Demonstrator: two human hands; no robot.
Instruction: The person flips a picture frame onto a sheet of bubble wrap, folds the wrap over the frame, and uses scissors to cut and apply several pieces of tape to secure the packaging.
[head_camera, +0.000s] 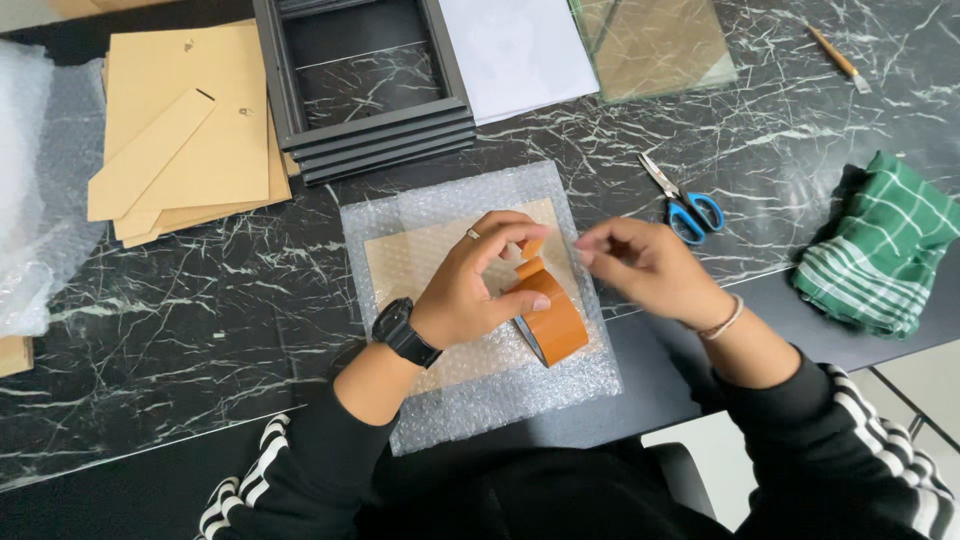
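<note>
left hand (470, 290) wraps the brown tape roll (548, 318), standing on edge on the bubble-wrapped panel (470, 300). right hand (640, 265) just right of roll, fingers pinched, looks empty. scissors (685, 205) beyond the roll's right.

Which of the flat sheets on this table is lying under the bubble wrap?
The tan board beneath the bubble wrap, under both hands. The brown backing boards, white sheet and glass pane lie uncovered farther back.
</note>
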